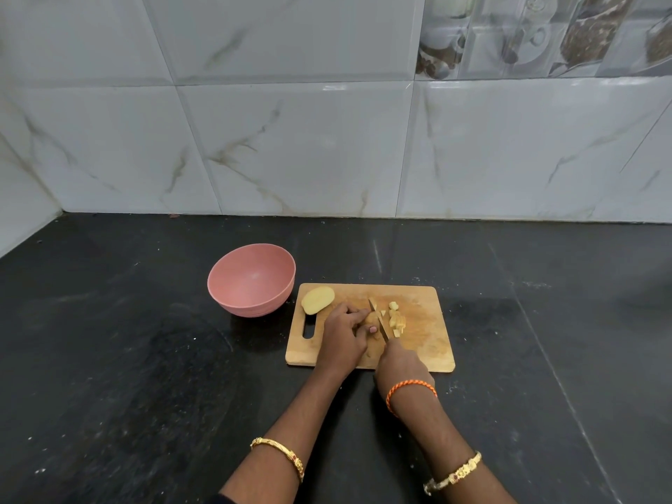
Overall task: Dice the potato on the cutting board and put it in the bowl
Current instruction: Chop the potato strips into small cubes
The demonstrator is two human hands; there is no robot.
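Note:
A wooden cutting board (425,343) lies on the black counter. My left hand (343,332) holds a potato piece (371,317) down on the board, fingers curled over it. My right hand (400,365) grips the handle of a knife (379,320); its blade stands in the potato piece beside my left fingers. Several diced potato bits (396,319) lie just right of the blade. A potato half (318,300) rests cut side up at the board's far left corner. A pink bowl (232,285) with nothing in it stands left of the board.
The black stone counter (127,358) runs to a tiled wall (291,147) at the back and on the left. The board has a handle slot (308,329) at its left end.

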